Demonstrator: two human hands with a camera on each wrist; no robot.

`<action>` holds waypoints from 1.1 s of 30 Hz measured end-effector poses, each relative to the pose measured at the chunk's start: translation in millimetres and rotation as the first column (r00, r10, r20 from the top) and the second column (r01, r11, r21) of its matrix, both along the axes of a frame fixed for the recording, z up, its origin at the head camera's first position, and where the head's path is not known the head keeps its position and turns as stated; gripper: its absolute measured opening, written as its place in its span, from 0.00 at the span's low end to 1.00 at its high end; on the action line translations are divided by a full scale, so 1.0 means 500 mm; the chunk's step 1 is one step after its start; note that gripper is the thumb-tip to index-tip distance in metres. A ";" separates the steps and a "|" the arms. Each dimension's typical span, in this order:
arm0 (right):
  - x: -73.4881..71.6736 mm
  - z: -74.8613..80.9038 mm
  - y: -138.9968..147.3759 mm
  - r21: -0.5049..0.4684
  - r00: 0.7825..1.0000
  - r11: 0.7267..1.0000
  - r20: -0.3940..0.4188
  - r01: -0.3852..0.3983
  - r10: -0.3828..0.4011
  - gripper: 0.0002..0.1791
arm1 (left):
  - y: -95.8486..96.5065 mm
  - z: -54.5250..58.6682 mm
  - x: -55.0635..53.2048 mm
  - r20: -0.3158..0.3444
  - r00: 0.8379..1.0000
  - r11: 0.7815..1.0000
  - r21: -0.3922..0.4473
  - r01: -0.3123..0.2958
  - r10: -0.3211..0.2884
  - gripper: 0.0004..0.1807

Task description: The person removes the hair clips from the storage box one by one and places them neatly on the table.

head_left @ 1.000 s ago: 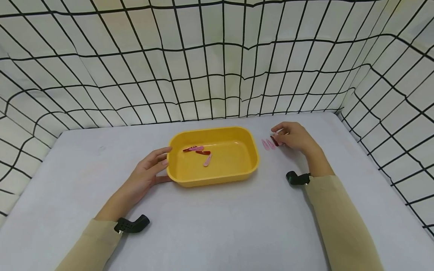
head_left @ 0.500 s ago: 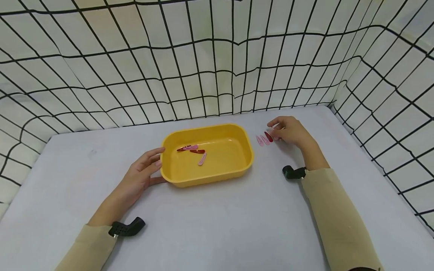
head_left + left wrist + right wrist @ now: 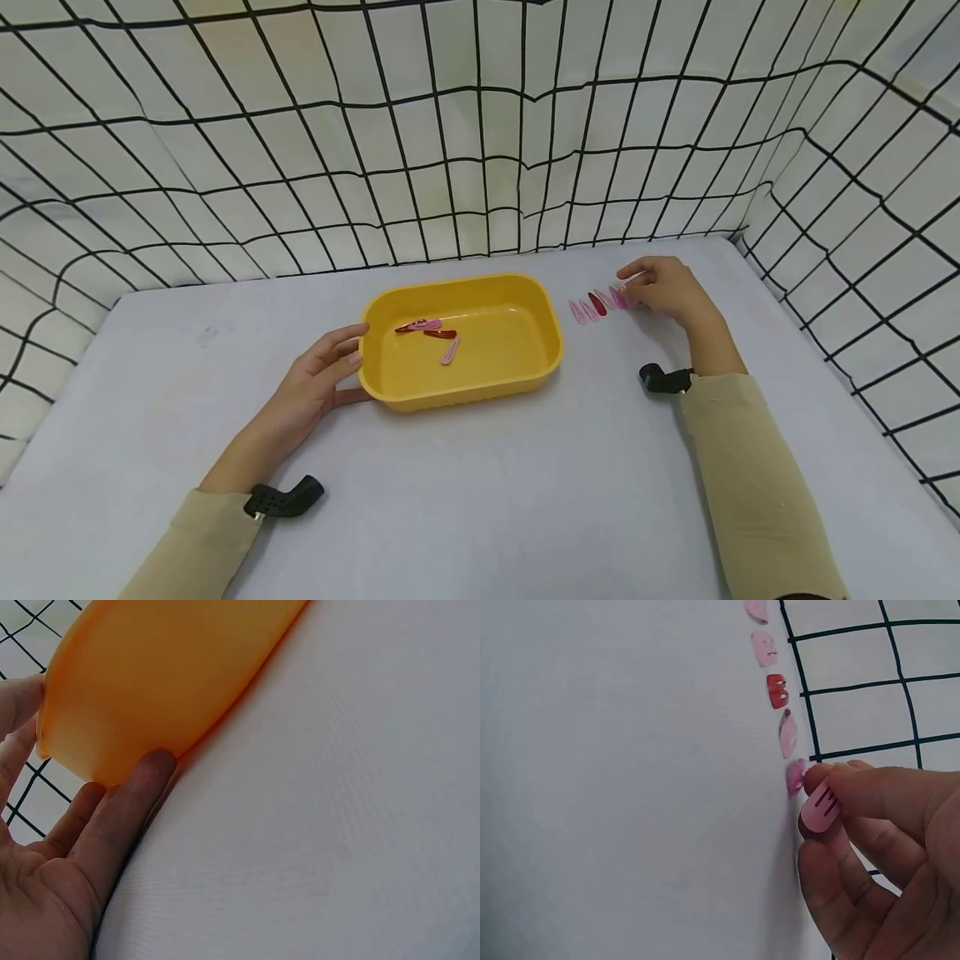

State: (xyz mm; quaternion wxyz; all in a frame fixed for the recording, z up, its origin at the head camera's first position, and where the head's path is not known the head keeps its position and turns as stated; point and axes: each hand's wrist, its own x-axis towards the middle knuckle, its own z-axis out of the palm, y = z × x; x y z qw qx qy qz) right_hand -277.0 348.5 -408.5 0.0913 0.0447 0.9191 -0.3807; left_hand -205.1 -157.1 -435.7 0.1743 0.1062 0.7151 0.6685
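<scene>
Pink clip [image 3: 821, 813] the right hand [image 3: 667, 288] pinches is clear only in right-wrist view

My head view looks forward and down on the table [image 3: 480, 492]; close in, my left-wrist view shares the nine o'clock end of the yellow tray [image 3: 502, 350], my right-wrist view the clip row [image 3: 597, 304] at its three o'clock.
</scene>
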 end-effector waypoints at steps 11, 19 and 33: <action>0.001 0.005 -0.001 0.075 0.999 0.996 0.025 0.041 -0.043 0.20 | -0.009 0.004 0.003 0.009 1.000 1.000 -0.024 -0.012 0.013 0.28; 0.010 0.049 -0.063 0.013 0.995 1.000 -0.105 -0.004 0.006 0.18 | -0.010 0.003 0.003 0.015 1.000 1.000 -0.021 -0.020 0.020 0.28; 0.083 0.045 -0.429 0.227 0.793 0.784 -0.069 -0.578 0.605 0.14 | -0.002 -0.004 -0.006 0.016 1.000 1.000 -0.025 0.002 -0.002 0.28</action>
